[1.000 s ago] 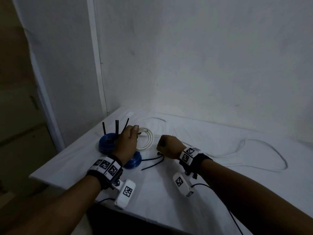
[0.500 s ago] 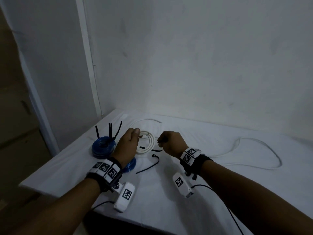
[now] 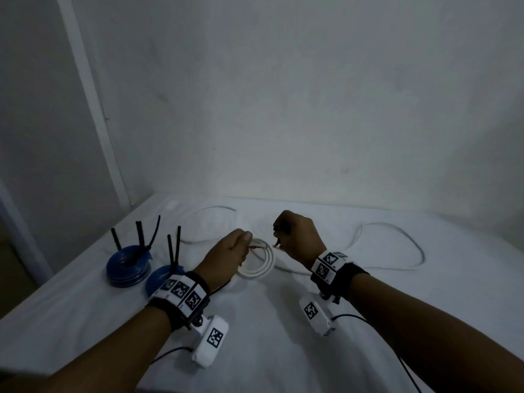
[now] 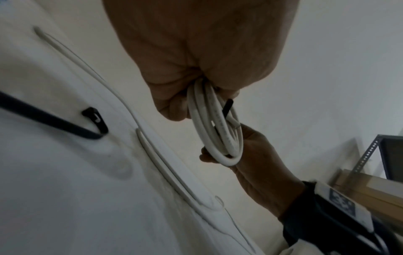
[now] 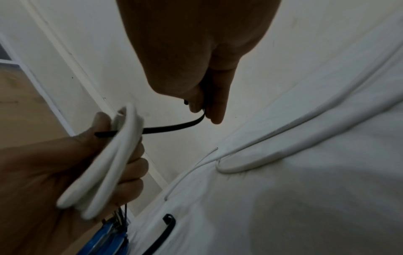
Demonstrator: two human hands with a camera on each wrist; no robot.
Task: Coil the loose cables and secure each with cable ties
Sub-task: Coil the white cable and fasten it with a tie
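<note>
The left hand (image 3: 226, 258) has its fingers curled around one white coil (image 3: 259, 260), which it holds lifted above the table (image 3: 283, 350); about three loops show in the left wrist view. The right hand (image 3: 300, 239) pinches one black cable tie (image 5: 174, 127) between thumb and fingers, and the tie's free end passes through the white coil. A second black cable tie (image 4: 65, 124) lies loose on the table under the hands.

To the left stand two blue coils (image 3: 129, 265), side by side on the table, with five black tie ends sticking up from them. One long white cable (image 3: 397, 251) lies uncoiled on the right part of the table. I can read no brand or writing on any cable; the wrist bands carry only black-and-white square markers (image 3: 181, 290).
</note>
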